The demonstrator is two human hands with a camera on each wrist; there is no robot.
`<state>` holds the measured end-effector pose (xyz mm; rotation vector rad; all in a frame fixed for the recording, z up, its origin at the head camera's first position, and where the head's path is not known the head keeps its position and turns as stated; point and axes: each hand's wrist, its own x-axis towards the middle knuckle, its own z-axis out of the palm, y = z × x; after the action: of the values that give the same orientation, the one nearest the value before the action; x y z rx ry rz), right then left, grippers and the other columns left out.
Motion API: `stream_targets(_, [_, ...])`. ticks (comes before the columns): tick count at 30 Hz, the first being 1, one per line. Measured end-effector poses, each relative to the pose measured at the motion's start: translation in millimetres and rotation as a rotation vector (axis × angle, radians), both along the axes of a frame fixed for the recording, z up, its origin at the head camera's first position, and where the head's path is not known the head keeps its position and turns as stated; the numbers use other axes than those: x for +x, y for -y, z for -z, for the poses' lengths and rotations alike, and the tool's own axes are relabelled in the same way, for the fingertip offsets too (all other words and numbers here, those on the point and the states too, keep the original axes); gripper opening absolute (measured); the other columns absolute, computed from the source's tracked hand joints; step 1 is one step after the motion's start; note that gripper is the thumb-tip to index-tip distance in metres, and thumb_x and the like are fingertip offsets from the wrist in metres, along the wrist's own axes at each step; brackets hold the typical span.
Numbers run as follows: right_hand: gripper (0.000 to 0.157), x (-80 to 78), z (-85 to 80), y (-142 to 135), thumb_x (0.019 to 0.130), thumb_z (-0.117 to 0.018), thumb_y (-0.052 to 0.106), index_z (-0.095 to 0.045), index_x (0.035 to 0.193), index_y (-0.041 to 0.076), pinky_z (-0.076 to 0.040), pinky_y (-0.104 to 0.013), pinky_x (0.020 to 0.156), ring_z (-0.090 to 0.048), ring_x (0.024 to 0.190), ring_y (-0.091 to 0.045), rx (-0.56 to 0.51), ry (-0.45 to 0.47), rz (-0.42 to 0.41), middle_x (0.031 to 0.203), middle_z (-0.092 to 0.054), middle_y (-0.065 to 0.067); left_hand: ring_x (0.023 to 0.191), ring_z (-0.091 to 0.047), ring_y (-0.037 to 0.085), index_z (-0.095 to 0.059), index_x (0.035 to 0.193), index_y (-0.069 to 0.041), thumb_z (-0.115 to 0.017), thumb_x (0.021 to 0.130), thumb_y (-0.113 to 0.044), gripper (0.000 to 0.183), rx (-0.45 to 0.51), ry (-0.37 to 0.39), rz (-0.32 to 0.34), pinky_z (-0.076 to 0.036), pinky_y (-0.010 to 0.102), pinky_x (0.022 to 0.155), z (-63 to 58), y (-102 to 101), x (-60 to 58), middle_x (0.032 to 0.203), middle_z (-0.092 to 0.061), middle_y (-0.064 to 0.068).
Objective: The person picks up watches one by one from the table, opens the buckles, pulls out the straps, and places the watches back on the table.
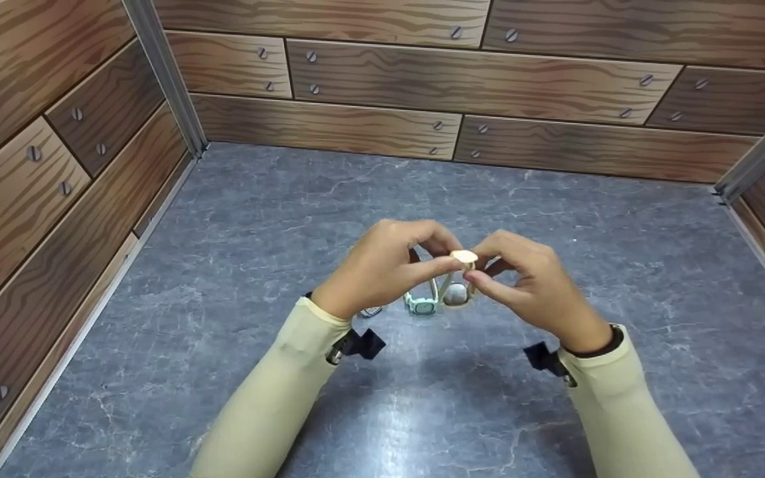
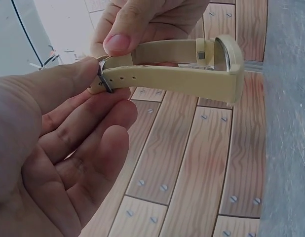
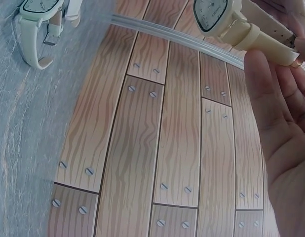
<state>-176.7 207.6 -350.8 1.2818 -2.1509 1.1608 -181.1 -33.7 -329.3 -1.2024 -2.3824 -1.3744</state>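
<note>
A cream wristwatch [image 1: 456,294] hangs face-down-side from its strap between my two hands. The left hand [image 1: 399,265] pinches the strap at its buckle [image 2: 104,79], thumb and forefinger on either side. My right hand [image 1: 522,279] holds the strap's end from the other side, its thumb over the band in the left wrist view. The strap forms a loop with its tail passing through the buckle. In the right wrist view the held watch's round dial [image 3: 214,14] shows near the top. A mint-green watch [image 1: 422,305] rests on the tabletop just beyond the hands.
Another watch [image 1: 370,311] lies partly hidden by the left wrist. The grey marbled tabletop [image 1: 276,199] is bounded by wood-patterned walls [image 1: 369,73] at the back and sides, with metal corner posts [image 1: 167,73].
</note>
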Motion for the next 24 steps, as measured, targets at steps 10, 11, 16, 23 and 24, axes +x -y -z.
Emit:
stream_targets(10, [0.033, -0.7, 1.6, 0.2, 0.081, -0.077, -0.019, -0.070, 0.102, 0.005, -0.059, -0.020, 0.073, -0.068, 0.084, -0.010, -0.004, -0.002, 0.024, 0.094, -0.069, -0.004, 0.084, -0.066, -0.002, -0.073, 0.115, -0.015, -0.069, 0.102, -0.030, 0.021, -0.037, 0.006, 0.017, -0.055, 0.022, 0.068, 0.7, -1.3, 0.4, 0.098, -0.075, -0.010])
stream_targets(11, [0.033, -0.7, 1.8, -0.2, 0.081, -0.076, -0.019, -0.070, 0.102, 0.005, -0.059, -0.020, 0.073, -0.069, 0.085, -0.010, -0.011, 0.004, 0.031, 0.094, -0.069, -0.004, 0.084, -0.065, -0.002, -0.072, 0.120, -0.015, -0.068, 0.102, -0.031, 0.024, -0.053, 0.000, 0.017, -0.055, 0.021, 0.068, 0.8, -1.9, 0.5, 0.101, -0.075, -0.010])
stream_targets(16, [0.032, -0.1, 3.2, -1.4, 0.082, -0.076, -0.019, -0.070, 0.103, 0.004, -0.059, -0.019, 0.072, -0.069, 0.086, -0.009, -0.051, 0.038, 0.062, 0.095, -0.070, -0.006, 0.091, -0.065, -0.002, -0.069, 0.128, -0.015, -0.070, 0.101, -0.028, 0.030, -0.092, -0.030, -0.001, -0.055, 0.018, 0.075, 2.5, -6.3, 0.5, 0.105, -0.074, -0.008])
stream_targets(23, [0.026, -0.1, 2.0, 0.2, 0.086, -0.077, -0.010, -0.071, 0.107, 0.005, -0.058, -0.025, 0.083, -0.067, 0.093, -0.013, -0.019, 0.027, 0.115, 0.100, -0.069, -0.005, 0.090, -0.066, 0.000, -0.071, 0.114, -0.014, -0.069, 0.102, -0.025, 0.016, -0.060, -0.057, -0.023, -0.055, 0.020, 0.073, 5.8, -7.8, -0.3, 0.100, -0.074, -0.006])
stream_targets(24, [0.027, -0.3, 2.0, 0.3, 0.086, -0.078, -0.009, -0.071, 0.107, 0.005, -0.058, -0.026, 0.085, -0.066, 0.095, -0.013, -0.014, 0.020, 0.123, 0.101, -0.069, -0.005, 0.090, -0.066, 0.000, -0.071, 0.114, -0.014, -0.069, 0.102, -0.024, 0.016, -0.065, -0.060, -0.025, -0.055, 0.020, 0.073, 6.0, -7.7, -0.4, 0.100, -0.074, -0.006])
